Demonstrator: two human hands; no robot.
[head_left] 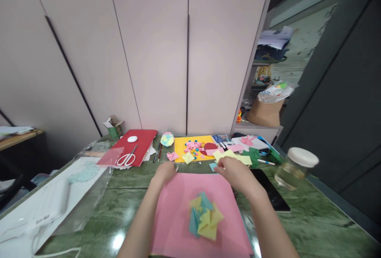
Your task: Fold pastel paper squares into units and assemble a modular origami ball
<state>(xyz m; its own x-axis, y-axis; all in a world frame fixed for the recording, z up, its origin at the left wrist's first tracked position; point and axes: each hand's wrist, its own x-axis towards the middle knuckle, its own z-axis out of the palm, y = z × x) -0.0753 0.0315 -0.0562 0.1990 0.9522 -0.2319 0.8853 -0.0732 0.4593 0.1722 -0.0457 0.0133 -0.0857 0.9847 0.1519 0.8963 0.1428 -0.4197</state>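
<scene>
A large pink sheet (178,210) lies on the green marbled table in front of me, and a folded yellow and teal paper piece (205,215) rests on it, slightly blurred. My left hand (166,170) is at the sheet's far left corner, its fingers curled; whether they grip the edge is hidden. At the far right corner is my right hand (230,169), fingers bent down beside a small blue paper (213,166). I cannot make out what its fingertips hold.
Behind the sheet are a yellow sheet (179,146) with small colourful pieces and yellow paper strips (244,159). White scissors (126,159) lie on a red folder (143,141) at left. A black tablet (272,192) and a lidded jar (293,172) stand right.
</scene>
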